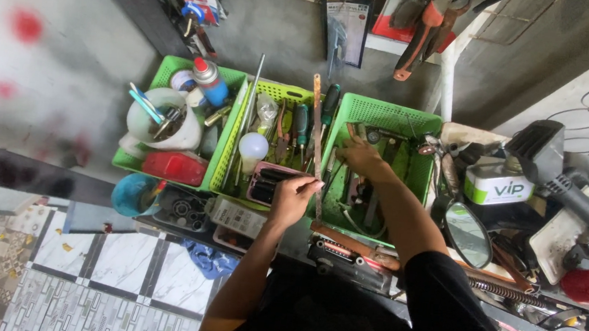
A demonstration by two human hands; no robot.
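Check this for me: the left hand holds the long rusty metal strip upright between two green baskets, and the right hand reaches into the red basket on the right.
One thing is wrong. The head view shows the right hand in a green basket, not red. The left hand does hold the long rusty metal strip.

A cluttered workbench (401, 247) stands against a grey wall. At its left end, a green basket (169, 69) holds a white tub (169, 132) stuffed with small tools, a blue spray can (209, 81) and a red container (175, 166). A white light bulb (253, 145) lies in the middle basket (281, 90). A round mirror (466, 234) rests toward the right end, beside a green-and-white tin (497, 183). A blue cup (134, 194) sits at the bench's left edge, above a patterned tile floor (86, 275).
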